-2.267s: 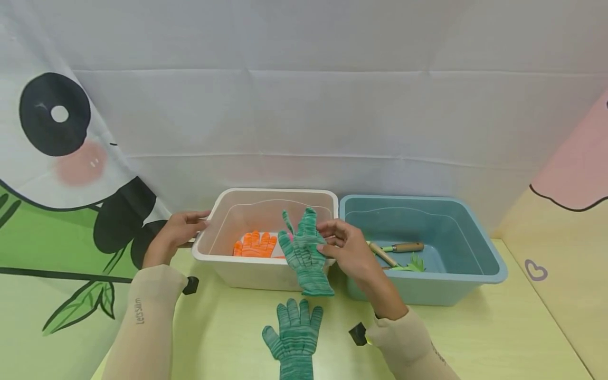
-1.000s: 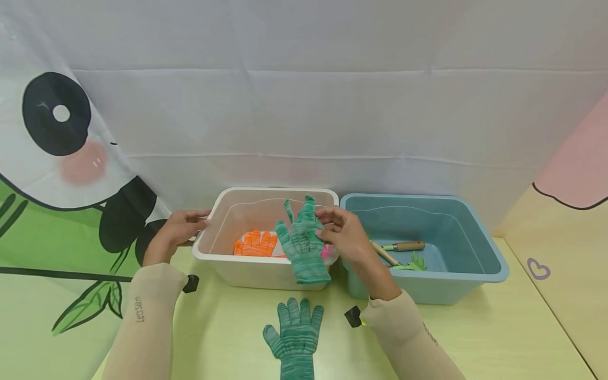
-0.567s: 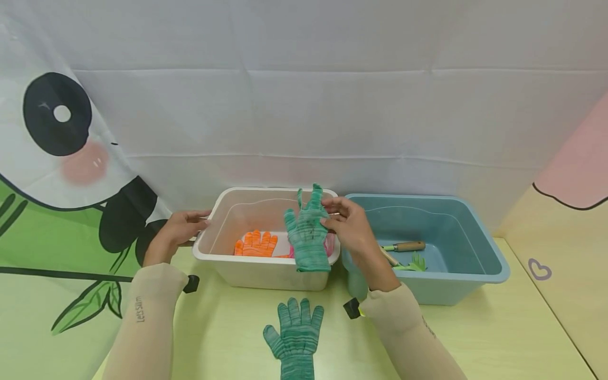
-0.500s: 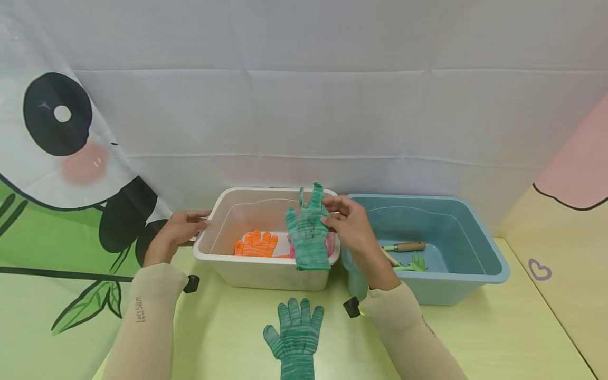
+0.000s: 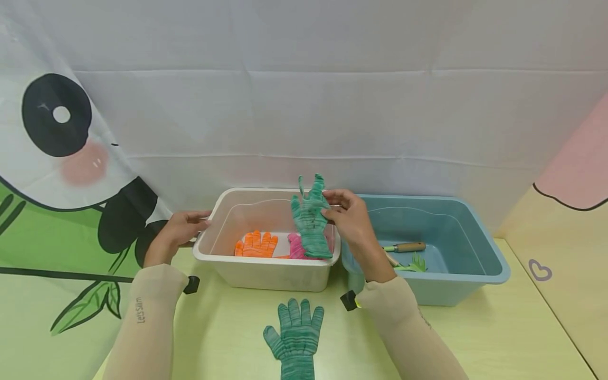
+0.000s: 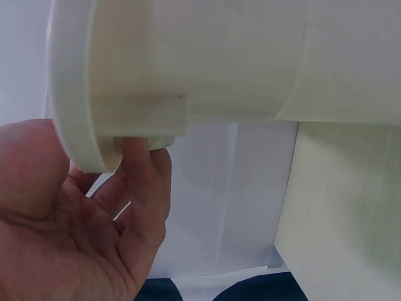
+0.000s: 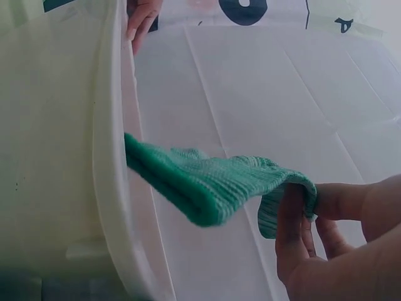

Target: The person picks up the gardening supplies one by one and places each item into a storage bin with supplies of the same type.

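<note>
My right hand (image 5: 351,217) pinches a green knitted glove (image 5: 311,224) by its side, thumb against fingertips. The glove hangs over the right part of a white plastic tub (image 5: 275,274), cuff toward me. In the right wrist view the glove (image 7: 213,182) droops from the pinch toward the tub's rim. My left hand (image 5: 178,237) grips the tub's left end; in the left wrist view its fingers (image 6: 147,188) curl up under the rim. Inside the tub lie an orange glove (image 5: 256,245) and a pink glove (image 5: 297,248), the pink one partly hidden behind the green glove.
A second green glove (image 5: 296,338) lies flat on the table, fingers away from me. A blue tub (image 5: 427,290) stands right of the white one, holding a wooden-handled tool (image 5: 409,246) and a green fork-like tool head (image 5: 417,263). A pale cloth wall (image 5: 304,116) rises behind.
My right hand has lifted the green glove up and away from me, from the tub's front edge to over its inside. More of the pink glove shows. My left hand has stayed put.
</note>
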`<state>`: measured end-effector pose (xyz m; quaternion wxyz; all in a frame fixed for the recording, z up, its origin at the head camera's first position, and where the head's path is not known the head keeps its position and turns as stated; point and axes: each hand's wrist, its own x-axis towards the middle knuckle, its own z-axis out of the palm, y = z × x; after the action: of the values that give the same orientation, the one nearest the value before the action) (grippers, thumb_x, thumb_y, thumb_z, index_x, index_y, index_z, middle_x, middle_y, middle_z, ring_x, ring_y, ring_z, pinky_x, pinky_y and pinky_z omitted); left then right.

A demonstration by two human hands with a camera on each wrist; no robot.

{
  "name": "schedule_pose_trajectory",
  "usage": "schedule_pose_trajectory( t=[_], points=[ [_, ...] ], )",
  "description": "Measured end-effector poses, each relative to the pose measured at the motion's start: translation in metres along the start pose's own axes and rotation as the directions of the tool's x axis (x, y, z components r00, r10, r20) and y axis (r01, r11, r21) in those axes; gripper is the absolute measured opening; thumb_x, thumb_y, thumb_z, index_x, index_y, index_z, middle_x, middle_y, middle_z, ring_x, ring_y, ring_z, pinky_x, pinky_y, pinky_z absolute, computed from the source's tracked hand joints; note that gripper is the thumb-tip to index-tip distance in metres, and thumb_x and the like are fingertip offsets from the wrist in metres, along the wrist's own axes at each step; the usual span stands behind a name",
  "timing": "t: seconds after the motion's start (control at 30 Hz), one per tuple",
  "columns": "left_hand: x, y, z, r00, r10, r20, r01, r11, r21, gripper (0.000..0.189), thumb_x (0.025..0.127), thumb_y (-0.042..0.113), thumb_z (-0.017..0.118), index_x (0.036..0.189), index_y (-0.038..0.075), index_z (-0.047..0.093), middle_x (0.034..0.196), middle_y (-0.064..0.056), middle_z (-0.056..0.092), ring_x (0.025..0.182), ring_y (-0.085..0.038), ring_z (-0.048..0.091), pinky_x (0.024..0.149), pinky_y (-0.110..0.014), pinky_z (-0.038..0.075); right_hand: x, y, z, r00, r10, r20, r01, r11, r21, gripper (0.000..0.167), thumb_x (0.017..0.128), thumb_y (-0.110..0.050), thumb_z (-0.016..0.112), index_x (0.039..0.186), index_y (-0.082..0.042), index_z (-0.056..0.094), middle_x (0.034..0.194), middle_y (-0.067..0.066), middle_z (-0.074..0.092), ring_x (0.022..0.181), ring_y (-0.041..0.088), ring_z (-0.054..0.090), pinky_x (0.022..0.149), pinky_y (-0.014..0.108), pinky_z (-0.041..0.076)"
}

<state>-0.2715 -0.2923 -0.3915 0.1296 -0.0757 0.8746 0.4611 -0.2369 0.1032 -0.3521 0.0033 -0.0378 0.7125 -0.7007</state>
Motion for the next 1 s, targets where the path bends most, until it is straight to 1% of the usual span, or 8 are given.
schedule_pose_trajectory(
  t=[0.07,0.17,0.33,0.43,0.53,0.7,0.83,1.0],
  points=[
    [-0.001,-0.001,0.0,1.0,0.003,0.0,-0.003,1.0,0.0,0.059,0.113,0.026,0.052,0.165,0.004,0.035,0.161,-0.031,0.041,0.139,-0.045,0.051,0.11,-0.057,0.051,0.001,0.001,0.003,1.0,-0.007,-0.002,0.007,1.0,0.003,0.034,0.104,0.004,0.062,0.136,-0.004,0.065,0.129,0.014,0.06,0.114,0.028,0.064,0.093,0.038,0.057],
    [-0.002,-0.001,0.001,1.0,0.006,0.001,-0.006,1.0,-0.004,0.059,0.113,0.026,0.051,0.165,0.005,0.035,0.162,-0.03,0.04,0.14,-0.045,0.05,0.111,-0.057,0.05,0.004,0.003,0.007,1.0,-0.026,-0.001,0.026,1.0,-0.009,0.034,0.103,0.005,0.063,0.136,-0.003,0.065,0.132,0.016,0.061,0.119,0.031,0.062,0.098,0.042,0.057],
    [-0.002,-0.001,0.002,1.0,0.002,-0.007,-0.002,1.0,0.003,0.058,0.113,0.026,0.052,0.165,0.006,0.035,0.162,-0.03,0.041,0.139,-0.044,0.051,0.111,-0.057,0.051,0.007,0.007,0.01,0.998,-0.059,-0.019,0.056,0.993,-0.104,0.038,0.1,0.004,0.065,0.138,-0.003,0.065,0.146,0.019,0.056,0.135,0.035,0.049,0.115,0.051,0.044],
    [-0.002,0.0,0.002,1.0,0.002,-0.008,-0.002,1.0,0.006,0.058,0.113,0.026,0.053,0.165,0.006,0.035,0.162,-0.03,0.041,0.139,-0.045,0.05,0.111,-0.058,0.05,0.006,0.009,0.01,0.998,-0.05,-0.033,0.045,0.991,-0.128,0.04,0.099,0.004,0.066,0.138,-0.003,0.065,0.148,0.02,0.055,0.138,0.036,0.046,0.119,0.052,0.039],
    [-0.003,0.002,0.001,1.0,0.007,-0.008,-0.007,1.0,0.0,0.059,0.113,0.026,0.053,0.165,0.005,0.035,0.162,-0.03,0.041,0.14,-0.045,0.05,0.112,-0.059,0.049,0.005,0.011,0.008,0.998,-0.05,-0.042,0.044,0.992,-0.12,0.039,0.098,0.005,0.067,0.136,-0.003,0.065,0.143,0.019,0.059,0.135,0.036,0.05,0.118,0.05,0.042],
    [-0.003,0.002,0.001,1.0,0.013,-0.009,-0.013,1.0,0.005,0.058,0.113,0.026,0.052,0.165,0.006,0.035,0.162,-0.029,0.041,0.139,-0.044,0.051,0.112,-0.058,0.05,-0.002,0.014,0.002,0.995,-0.094,-0.035,0.089,0.989,-0.119,0.036,0.099,0.007,0.065,0.134,0.001,0.065,0.138,0.021,0.063,0.128,0.039,0.056,0.111,0.048,0.049],
    [-0.004,0.003,0.002,1.0,0.012,-0.012,-0.012,1.0,0.002,0.058,0.113,0.026,0.053,0.165,0.006,0.036,0.162,-0.029,0.042,0.139,-0.044,0.051,0.112,-0.058,0.05,-0.008,0.017,-0.005,0.993,-0.115,-0.026,0.111,0.986,-0.121,0.034,0.099,0.008,0.065,0.133,0.003,0.065,0.136,0.023,0.064,0.127,0.04,0.059,0.108,0.047,0.053],
    [-0.005,0.002,0.001,1.0,0.01,-0.01,-0.01,1.0,-0.004,0.058,0.113,0.026,0.052,0.165,0.006,0.035,0.162,-0.03,0.04,0.14,-0.046,0.049,0.112,-0.059,0.049,-0.017,0.022,-0.015,0.994,-0.11,-0.011,0.108,0.988,-0.107,0.032,0.1,0.008,0.064,0.132,0.003,0.065,0.135,0.022,0.066,0.125,0.037,0.061,0.105,0.04,0.054]
  ],
)
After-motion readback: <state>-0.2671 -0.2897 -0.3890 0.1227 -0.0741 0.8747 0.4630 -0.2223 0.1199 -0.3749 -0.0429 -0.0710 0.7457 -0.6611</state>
